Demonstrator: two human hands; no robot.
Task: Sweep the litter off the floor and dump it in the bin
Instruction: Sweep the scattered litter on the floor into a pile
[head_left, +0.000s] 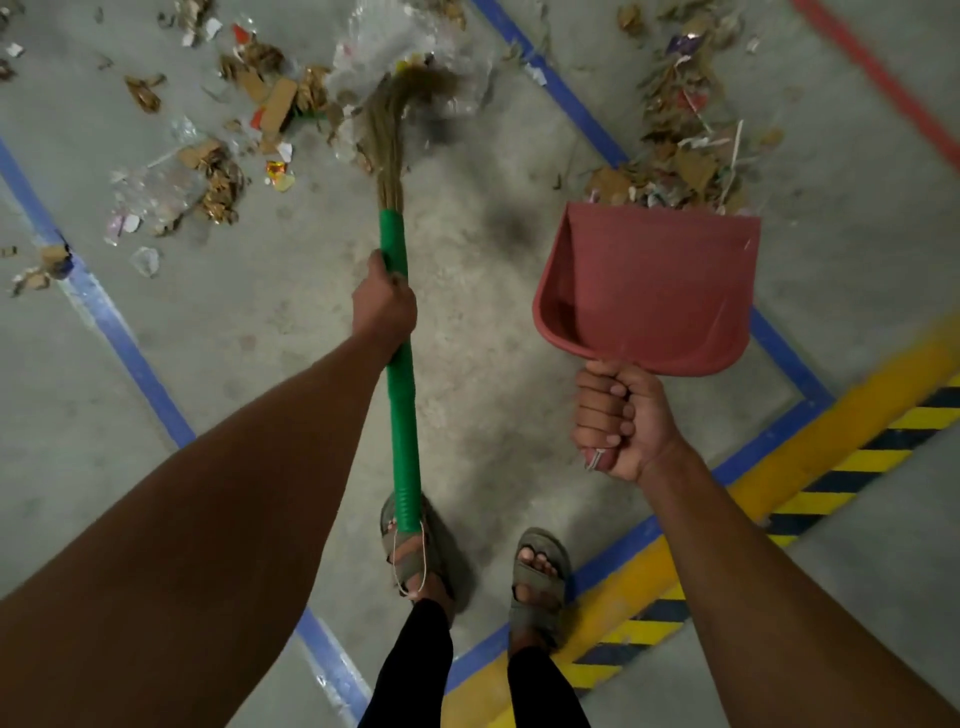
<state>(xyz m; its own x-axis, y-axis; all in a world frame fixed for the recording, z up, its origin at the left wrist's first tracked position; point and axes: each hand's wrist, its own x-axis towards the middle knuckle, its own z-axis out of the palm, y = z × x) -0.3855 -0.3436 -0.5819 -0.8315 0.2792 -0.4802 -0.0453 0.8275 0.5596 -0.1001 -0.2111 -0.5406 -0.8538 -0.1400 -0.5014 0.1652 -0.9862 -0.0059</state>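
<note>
The left hand (384, 306) is wrapped tight around the green handle of the broom (400, 374), its fingers curled round the far side and mostly hidden, the thumb lying along the top; beyond the fingers the handle ends and the straw bristles (400, 119) fan out, blurred, into a sheet of clear plastic and scraps; below the hand the handle runs back toward the feet, a loop of string hanging from its end.

The right hand (618, 421) makes a closed fist round the handle of the red dustpan (649, 286), all four fingers (602, 410) folded over it with the thumb across them; the pan spreads out just past the knuckles, its inside bare, its far lip touching or lying just over a heap of litter (680, 150): dry leaves, paper and thin sticks; I cannot tell whether the pan rests on the floor (478, 312) or is held above it.

More litter (223, 171), cardboard bits, wrappers and plastic, lies scattered left of the bristles, well ahead of the left fingers; blue lines (119, 332) cross the concrete; a yellow and black striped band (831, 462) runs behind the right wrist; two sandalled feet (535, 582) stand between the forearms.
</note>
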